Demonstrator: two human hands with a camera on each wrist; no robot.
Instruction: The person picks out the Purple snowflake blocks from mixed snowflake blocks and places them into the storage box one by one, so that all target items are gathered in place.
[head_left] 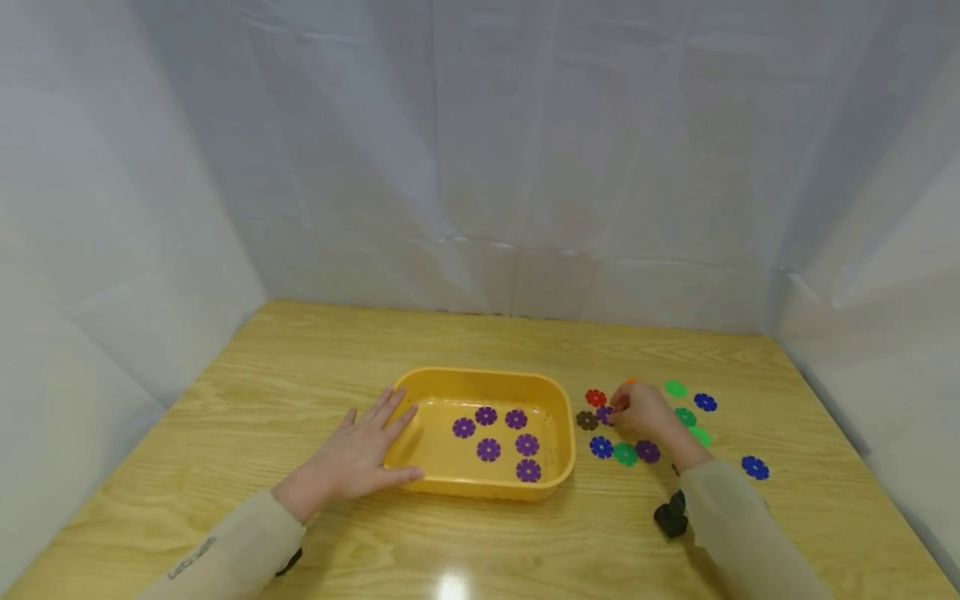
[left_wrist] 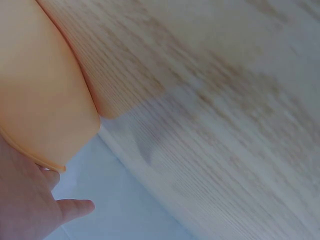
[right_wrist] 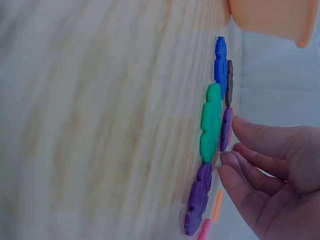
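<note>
In the head view, my left hand (head_left: 360,454) rests with spread, fairly straight fingers on the left end of a yellow plastic basin (head_left: 480,492). Several purple snowflake discs (head_left: 488,450) lie flat inside it. To the basin's right, my right hand (head_left: 647,414) is low over the table, thumb and fingertips at a purple snowflake disc (head_left: 604,415). In the right wrist view, thumb and fingers (right_wrist: 232,175) pinch at opposite ends of that purple disc (right_wrist: 226,129), which is still level with its neighbours. The left wrist view shows the basin's outer wall (left_wrist: 50,85) beside part of my left hand (left_wrist: 30,195).
Around the right hand lie more snowflake discs: red (head_left: 596,397), brown (head_left: 587,421), blue (head_left: 602,447), green (head_left: 626,454), another purple one (head_left: 648,452), and a blue one (head_left: 755,467) farther right. White sheeting (head_left: 480,167) surrounds the wooden table (head_left: 330,342) at the back and sides.
</note>
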